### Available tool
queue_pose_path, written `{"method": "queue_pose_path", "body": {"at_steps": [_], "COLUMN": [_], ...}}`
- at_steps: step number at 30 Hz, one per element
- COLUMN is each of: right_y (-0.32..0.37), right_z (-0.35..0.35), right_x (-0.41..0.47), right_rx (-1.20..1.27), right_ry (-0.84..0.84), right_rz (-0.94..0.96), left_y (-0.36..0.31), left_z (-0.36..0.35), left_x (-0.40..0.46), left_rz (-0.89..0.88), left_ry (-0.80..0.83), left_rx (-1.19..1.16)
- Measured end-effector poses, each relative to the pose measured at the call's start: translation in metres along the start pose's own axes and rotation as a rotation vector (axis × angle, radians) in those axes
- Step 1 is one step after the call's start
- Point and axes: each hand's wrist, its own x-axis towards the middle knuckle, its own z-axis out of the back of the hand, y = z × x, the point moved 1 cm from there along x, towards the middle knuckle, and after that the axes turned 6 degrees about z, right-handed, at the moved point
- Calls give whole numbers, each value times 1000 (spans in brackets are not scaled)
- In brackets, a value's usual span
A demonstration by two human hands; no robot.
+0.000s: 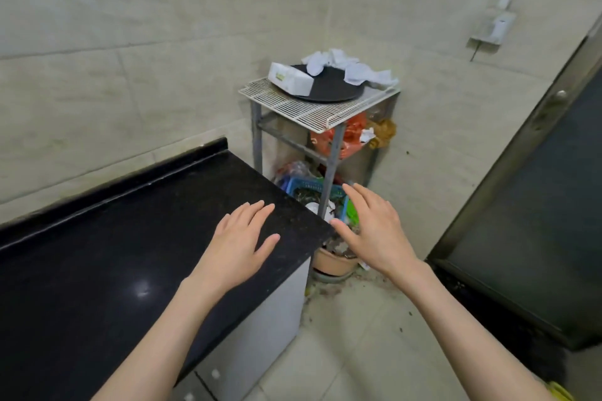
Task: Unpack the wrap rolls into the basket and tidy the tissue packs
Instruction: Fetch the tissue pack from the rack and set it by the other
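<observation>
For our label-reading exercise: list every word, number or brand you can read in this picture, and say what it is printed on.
No text here can be read.
Tissue pack on the wire rack: a yellow-green printed mark, too blurred to read.
Orange plastic bag on the shelf below: pale markings, unreadable.
Blue basket, black countertop: no print visible.

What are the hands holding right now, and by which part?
Nothing. The left hand and right hand are both open and empty, fingers spread, near the black counter.
</observation>
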Motion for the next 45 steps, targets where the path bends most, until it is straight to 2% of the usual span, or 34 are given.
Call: {"method": "queue_pose_path", "body": {"at_steps": [8,15,19,23,28,31,35,39,42,45], "right_y": [-95,-157,-173,-173,-147,-134,-135,-142,-134,-110], "right_z": [-10,-8,-15,-32,-64,-88,-102,-90,-74,-63], "right_x": [109,266,346,426,517,551,575,583,568,540], "right_rx": [7,-35,39,174,258,296,307,319,353,402], "right_ry": [1,-39,-16,69,129,214,194,145,98,192], "right_rz": [13,84,119,124,-10,-74,-64,71,365,690], "left_y": [-20,-18,-9,11,38,49,57,50,42,36], "left_z": [-37,-38,-34,-38,-39,-37,-35,-37,-30,-10], "left_x": [145,312,384,423,438,436,431,423,409,380], "left_rz": [-23,-1,61,130,248,326,454,561,597,620], "left_ry": [-33,-139,-114,-86,-117,-145,-184,-213,-276,-370], "left_rx": [-13,-67,-67,-43,22,48,52,-5,-30,-2]}}
